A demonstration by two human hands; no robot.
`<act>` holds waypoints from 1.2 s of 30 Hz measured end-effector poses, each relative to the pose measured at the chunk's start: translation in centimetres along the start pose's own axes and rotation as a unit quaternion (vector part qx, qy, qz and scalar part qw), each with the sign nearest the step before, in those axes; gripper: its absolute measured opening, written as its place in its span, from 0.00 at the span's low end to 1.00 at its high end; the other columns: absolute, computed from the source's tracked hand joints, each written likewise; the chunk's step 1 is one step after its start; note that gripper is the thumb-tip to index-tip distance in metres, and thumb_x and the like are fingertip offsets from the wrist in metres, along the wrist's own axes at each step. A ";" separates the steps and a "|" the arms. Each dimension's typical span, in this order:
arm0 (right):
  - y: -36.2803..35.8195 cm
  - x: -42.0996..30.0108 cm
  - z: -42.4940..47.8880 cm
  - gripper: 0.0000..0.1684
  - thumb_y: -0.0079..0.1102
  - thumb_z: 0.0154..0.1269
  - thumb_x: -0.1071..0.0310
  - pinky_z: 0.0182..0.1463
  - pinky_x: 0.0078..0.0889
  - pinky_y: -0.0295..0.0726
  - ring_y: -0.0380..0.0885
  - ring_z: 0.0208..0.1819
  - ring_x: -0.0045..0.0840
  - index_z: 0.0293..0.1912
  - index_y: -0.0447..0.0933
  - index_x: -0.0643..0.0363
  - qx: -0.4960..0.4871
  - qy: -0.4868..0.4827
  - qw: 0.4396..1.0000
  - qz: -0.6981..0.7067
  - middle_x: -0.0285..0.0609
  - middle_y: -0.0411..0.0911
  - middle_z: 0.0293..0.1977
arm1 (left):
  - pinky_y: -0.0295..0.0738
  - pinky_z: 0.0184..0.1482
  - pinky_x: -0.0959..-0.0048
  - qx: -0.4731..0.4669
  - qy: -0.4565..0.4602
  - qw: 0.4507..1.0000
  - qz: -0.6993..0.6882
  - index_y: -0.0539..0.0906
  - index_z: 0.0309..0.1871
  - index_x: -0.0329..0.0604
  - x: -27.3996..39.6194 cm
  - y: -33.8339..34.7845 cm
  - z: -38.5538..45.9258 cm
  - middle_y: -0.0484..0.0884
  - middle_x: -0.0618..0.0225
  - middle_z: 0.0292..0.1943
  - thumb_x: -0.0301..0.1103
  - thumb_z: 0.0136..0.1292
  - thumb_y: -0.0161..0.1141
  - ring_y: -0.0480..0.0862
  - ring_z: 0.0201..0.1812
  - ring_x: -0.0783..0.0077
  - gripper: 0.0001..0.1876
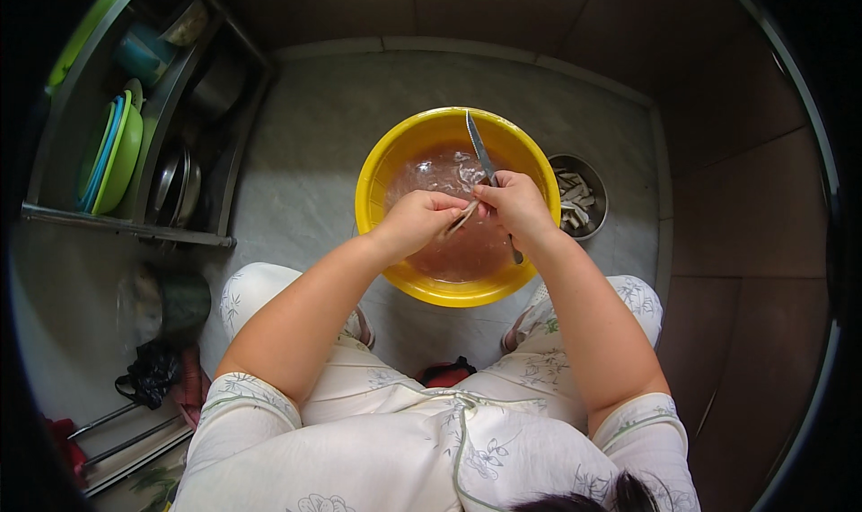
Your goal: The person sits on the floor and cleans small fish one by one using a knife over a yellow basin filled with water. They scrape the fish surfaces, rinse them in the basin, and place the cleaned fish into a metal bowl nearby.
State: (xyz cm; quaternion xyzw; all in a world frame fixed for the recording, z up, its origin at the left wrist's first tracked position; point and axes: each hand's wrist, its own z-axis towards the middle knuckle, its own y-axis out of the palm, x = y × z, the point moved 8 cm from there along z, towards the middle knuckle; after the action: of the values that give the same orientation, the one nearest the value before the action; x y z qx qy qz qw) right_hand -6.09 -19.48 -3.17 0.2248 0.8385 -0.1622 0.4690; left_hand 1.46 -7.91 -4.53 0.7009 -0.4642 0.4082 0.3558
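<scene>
Above a yellow plastic basin (377, 175) of cloudy reddish water (448, 249), my two hands meet. My left hand (414, 222) pinches a thin pale strip of food (463, 218), whose exact kind I cannot tell. My right hand (518, 206) holds a serrated knife (479, 143), its blade pointing away from me over the basin and its dark handle end showing below the palm. The right thumb and fingertips are also at the upper end of the strip. Right of the basin, a round metal bowl (605, 206) contains several pale cut pieces (574, 195).
At left stands a metal rack (128, 222) with green and blue plastic basins (121, 155) and metal pans or lids (178, 185). Below it are a dark bin (182, 303) and a black plastic bag (151, 374). Brown tiled walls (741, 209) bound the grey floor (303, 121).
</scene>
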 end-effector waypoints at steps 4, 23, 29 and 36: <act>0.0 -0.7 -0.2 0.10 0.58 0.67 0.69 0.18 0.19 0.55 0.62 0.15 0.11 0.28 0.74 0.56 -0.004 -0.005 1.000 0.006 0.31 0.74 0.19 | 0.77 0.45 0.77 0.028 0.021 0.995 0.093 0.83 0.55 0.36 2.0 0.2 -1.3 0.86 0.69 0.42 0.29 0.71 0.55 0.81 0.41 0.81 0.14; -0.1 -0.2 -0.8 0.06 0.55 0.70 0.70 0.17 0.17 0.51 0.59 0.14 0.10 0.34 0.74 0.56 -0.036 0.028 0.997 0.058 0.32 0.74 0.20 | 0.76 0.47 0.77 0.079 0.194 0.949 0.238 0.84 0.52 0.37 2.4 0.3 -1.2 0.86 0.67 0.43 0.25 0.67 0.55 0.82 0.43 0.78 0.13; -0.2 -0.1 -0.8 0.05 0.55 0.70 0.70 0.18 0.17 0.53 0.60 0.15 0.11 0.34 0.74 0.57 -0.020 0.023 0.997 0.074 0.33 0.75 0.20 | 0.78 0.47 0.68 0.113 0.088 0.970 0.197 0.85 0.49 0.39 1.5 -0.7 -0.7 0.87 0.54 0.41 0.29 0.65 0.57 0.86 0.42 0.60 0.12; -1.8 -0.1 0.1 0.07 0.57 0.64 0.71 0.28 0.31 0.72 0.76 0.22 0.24 0.31 0.77 0.64 0.081 -0.048 0.994 -0.059 0.41 0.79 0.22 | 0.78 0.49 0.62 0.151 0.019 0.888 0.433 0.86 0.45 0.40 0.8 -3.2 0.0 0.87 0.55 0.42 0.27 0.62 0.55 0.85 0.44 0.55 0.12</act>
State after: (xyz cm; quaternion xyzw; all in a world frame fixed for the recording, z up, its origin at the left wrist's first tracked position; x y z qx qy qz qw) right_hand -6.92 -21.09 -3.01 0.2044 0.8108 -0.2677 0.4788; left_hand 4.68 -7.22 -4.22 0.4675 -0.6480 0.5998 0.0421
